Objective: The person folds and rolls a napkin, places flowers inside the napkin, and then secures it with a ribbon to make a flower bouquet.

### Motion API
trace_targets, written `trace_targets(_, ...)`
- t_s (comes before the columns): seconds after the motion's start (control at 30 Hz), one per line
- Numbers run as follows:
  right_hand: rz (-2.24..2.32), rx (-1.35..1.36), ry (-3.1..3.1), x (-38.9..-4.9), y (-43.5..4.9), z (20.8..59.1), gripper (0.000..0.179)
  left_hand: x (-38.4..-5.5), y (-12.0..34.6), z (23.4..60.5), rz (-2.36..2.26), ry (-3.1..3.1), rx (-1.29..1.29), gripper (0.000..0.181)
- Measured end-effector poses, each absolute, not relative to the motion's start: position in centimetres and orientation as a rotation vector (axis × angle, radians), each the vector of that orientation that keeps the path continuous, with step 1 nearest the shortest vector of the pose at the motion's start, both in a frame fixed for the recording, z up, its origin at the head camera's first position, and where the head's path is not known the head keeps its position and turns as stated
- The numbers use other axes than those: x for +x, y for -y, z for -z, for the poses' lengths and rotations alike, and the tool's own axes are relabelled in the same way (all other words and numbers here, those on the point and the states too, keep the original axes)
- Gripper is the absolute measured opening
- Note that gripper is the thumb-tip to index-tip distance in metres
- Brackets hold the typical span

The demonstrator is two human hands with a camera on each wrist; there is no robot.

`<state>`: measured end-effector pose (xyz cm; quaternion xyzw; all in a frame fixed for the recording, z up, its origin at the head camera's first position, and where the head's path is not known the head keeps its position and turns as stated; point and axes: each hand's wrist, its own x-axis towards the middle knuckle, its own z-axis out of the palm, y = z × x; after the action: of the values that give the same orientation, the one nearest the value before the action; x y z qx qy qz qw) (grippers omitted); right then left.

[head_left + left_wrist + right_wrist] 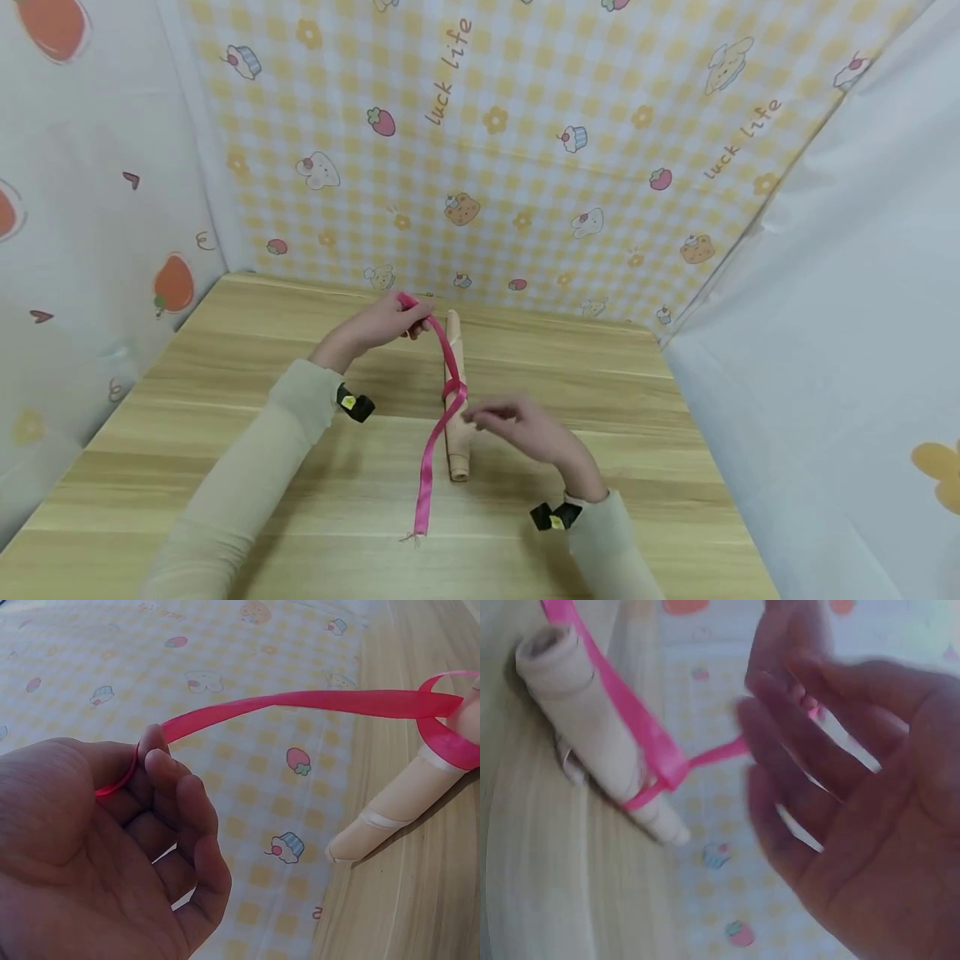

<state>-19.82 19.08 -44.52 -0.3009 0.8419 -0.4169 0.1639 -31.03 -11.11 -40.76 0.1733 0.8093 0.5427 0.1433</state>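
A rolled beige bundle (457,437), seemingly cloth or paper, lies lengthwise on the table. Around its middle passes a pink ribbon (427,475), crossed over itself on top. My left hand (386,321) pinches one ribbon end between thumb and index finger, holding it raised beyond the bundle's far left. The other ribbon end trails loose toward the near side, its tip frayed. Just right of the bundle hovers my right hand (525,425), fingers loosely bent and holding nothing. In the right wrist view the bundle's open end (546,645) shows a hollow roll.
The wooden table (600,375) meets a yellow checked cloth backdrop (525,167) at the back. White cloth walls (847,333) stand on both sides. Black wrist cameras (356,404) sit on both sleeves.
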Motion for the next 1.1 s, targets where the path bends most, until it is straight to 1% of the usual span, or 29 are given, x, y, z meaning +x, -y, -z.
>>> trace_targets(0.1, 1.223, -0.734, -2.504, -21.6, -19.0, 45.7, 0.032, -30.9, 11.2, 40.8, -1.567, -2.330, 0.507, 0.050)
trace_targets(0.27, 1.052, -0.606, -2.679, -23.9, -18.0, 47.6, 0.040, -30.8, 11.0, 40.6, -1.563, -2.333, 0.518, 0.050)
trace_targets(0.3, 1.027, -0.595, -2.691, -24.3, -17.7, 47.8, 0.039, -30.8, 10.9, 40.6, -1.558, -2.337, 0.519, 0.049)
trace_targets(0.5, 0.933, -0.592, -2.694, -26.1, -16.5, 48.1, 0.024, -30.8, 10.8, 40.7, -1.564, -2.334, 0.518, 0.050)
trace_targets(0.6, 0.937, -0.601, -2.666, -26.6, -16.2, 48.2, 0.019, -30.8, 10.9, 40.8, -1.568, -2.325, 0.523, 0.050)
trace_targets(0.97, 1.012, -0.669, -2.566, -27.4, -16.4, 49.3, 0.019, -31.2, 11.5, 40.9, -1.567, -2.316, 0.569, 0.050)
trace_targets(1.1, 1.011, -0.709, -2.588, -27.8, -15.9, 50.1, 0.015, -31.4, 11.7, 41.0, -1.565, -2.316, 0.580, 0.049)
